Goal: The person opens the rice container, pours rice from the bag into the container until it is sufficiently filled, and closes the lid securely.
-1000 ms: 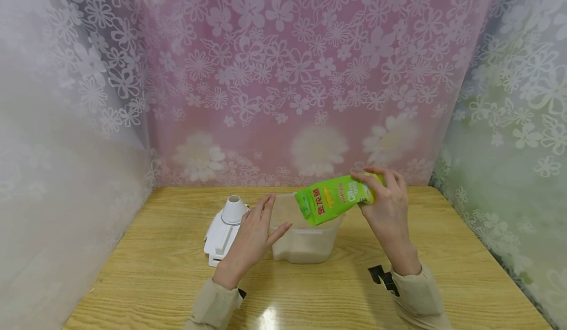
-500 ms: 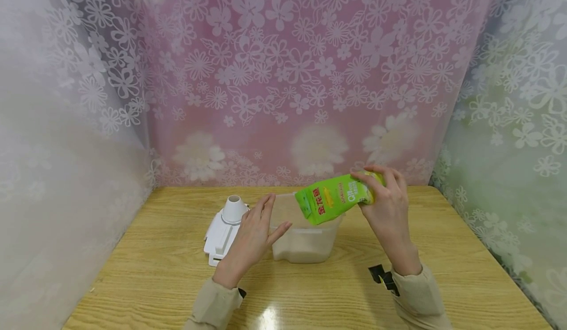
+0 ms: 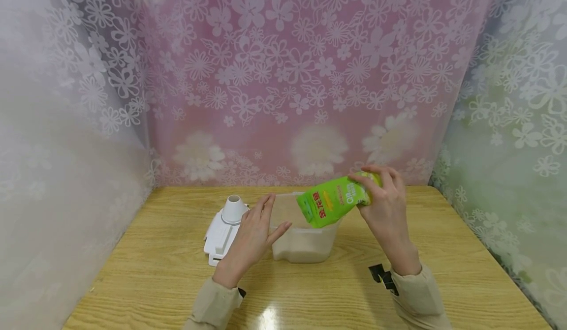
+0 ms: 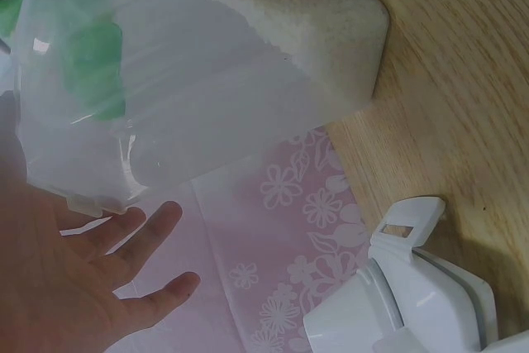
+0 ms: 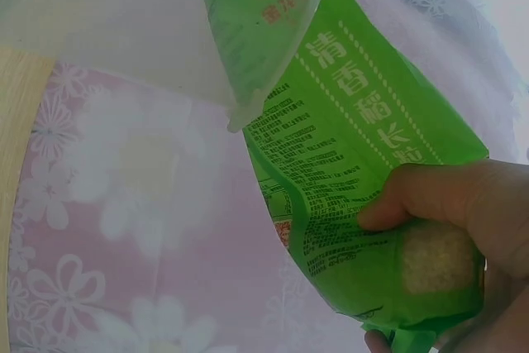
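Note:
A green bag of rice [image 3: 333, 199] is tilted over a translucent plastic container [image 3: 303, 246], its lower end overlapping the container's rim and opening. My right hand [image 3: 386, 204] grips the bag's raised end; the right wrist view shows the thumb pressing beside a small window with pale grains [image 5: 442, 258]. Inside the container, rice [image 4: 289, 6] lies along the bottom. My left hand [image 3: 253, 231] is at the container's left rim with its fingers extended; in the left wrist view the fingers spread beside the rim and curl round nothing.
To the left of the container lies a flat white plastic piece [image 3: 217, 244] with a white cone-shaped cup [image 3: 235, 209] on it. Wood-grain table [image 3: 310, 295] lies under everything. Floral curtains [image 3: 283, 74] enclose the back and both sides.
The bag and my right hand have shifted slightly, with the bag's lower end dipping a little further down over the container. My left hand and the container have stayed in place.

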`<state>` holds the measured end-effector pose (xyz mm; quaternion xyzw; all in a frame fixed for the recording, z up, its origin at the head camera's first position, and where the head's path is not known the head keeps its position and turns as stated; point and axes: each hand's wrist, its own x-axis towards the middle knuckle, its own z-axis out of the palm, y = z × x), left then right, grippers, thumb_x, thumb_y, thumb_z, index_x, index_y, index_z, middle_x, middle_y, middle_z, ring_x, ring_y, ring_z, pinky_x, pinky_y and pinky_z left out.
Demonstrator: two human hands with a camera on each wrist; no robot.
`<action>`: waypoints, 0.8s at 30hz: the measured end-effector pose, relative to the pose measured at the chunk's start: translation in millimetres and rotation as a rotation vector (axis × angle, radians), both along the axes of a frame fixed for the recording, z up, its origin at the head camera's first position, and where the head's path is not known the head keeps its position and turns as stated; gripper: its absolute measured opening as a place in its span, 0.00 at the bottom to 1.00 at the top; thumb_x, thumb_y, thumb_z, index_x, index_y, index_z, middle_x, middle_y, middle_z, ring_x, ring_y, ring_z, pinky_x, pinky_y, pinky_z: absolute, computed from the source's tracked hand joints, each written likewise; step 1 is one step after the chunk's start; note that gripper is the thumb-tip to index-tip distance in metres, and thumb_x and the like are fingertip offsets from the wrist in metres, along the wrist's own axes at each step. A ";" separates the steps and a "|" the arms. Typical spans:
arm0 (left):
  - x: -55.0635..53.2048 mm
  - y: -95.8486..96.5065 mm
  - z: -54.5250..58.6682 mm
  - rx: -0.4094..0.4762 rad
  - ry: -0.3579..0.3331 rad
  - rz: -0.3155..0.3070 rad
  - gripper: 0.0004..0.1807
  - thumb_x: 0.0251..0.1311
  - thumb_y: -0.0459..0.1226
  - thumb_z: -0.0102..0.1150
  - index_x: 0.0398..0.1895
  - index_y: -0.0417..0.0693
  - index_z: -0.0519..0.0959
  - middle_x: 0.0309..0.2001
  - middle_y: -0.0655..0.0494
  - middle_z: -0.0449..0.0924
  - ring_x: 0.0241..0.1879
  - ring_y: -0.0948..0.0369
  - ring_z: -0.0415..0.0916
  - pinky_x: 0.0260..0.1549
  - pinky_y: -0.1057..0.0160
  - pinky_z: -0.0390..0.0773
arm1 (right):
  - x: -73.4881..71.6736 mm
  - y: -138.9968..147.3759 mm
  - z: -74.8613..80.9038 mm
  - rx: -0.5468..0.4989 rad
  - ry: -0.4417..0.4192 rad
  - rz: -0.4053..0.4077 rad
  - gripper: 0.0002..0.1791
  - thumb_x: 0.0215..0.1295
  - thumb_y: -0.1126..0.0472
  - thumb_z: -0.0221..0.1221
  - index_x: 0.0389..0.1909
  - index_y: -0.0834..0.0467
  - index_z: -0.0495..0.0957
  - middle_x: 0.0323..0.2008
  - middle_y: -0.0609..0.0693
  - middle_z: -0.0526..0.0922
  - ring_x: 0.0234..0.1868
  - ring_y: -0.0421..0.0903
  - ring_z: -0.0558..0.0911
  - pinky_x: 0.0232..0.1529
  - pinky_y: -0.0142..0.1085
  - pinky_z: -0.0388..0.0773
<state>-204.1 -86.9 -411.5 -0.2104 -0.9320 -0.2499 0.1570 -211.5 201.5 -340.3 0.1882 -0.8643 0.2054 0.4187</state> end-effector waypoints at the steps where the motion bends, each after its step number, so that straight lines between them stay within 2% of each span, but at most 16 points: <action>1: 0.0 0.0 -0.1 0.002 -0.001 -0.001 0.44 0.73 0.61 0.47 0.79 0.40 0.55 0.76 0.43 0.59 0.73 0.47 0.61 0.69 0.40 0.62 | 0.3 0.0 0.1 0.005 -0.002 0.001 0.32 0.35 0.83 0.75 0.46 0.59 0.87 0.55 0.63 0.79 0.60 0.67 0.69 0.63 0.63 0.61; 8: 0.2 0.2 0.0 0.007 -0.004 -0.004 0.45 0.73 0.62 0.46 0.79 0.40 0.55 0.76 0.43 0.59 0.73 0.47 0.61 0.69 0.40 0.62 | 2.1 0.5 1.6 0.033 0.000 -0.007 0.34 0.30 0.85 0.76 0.45 0.59 0.88 0.55 0.63 0.78 0.60 0.67 0.69 0.62 0.65 0.61; 24: 0.6 -0.3 0.7 0.004 -0.004 -0.002 0.44 0.73 0.61 0.47 0.79 0.40 0.55 0.76 0.43 0.59 0.73 0.47 0.61 0.69 0.40 0.62 | 3.5 0.2 2.5 0.059 0.005 -0.007 0.33 0.31 0.85 0.74 0.44 0.59 0.88 0.54 0.63 0.78 0.60 0.68 0.69 0.61 0.67 0.61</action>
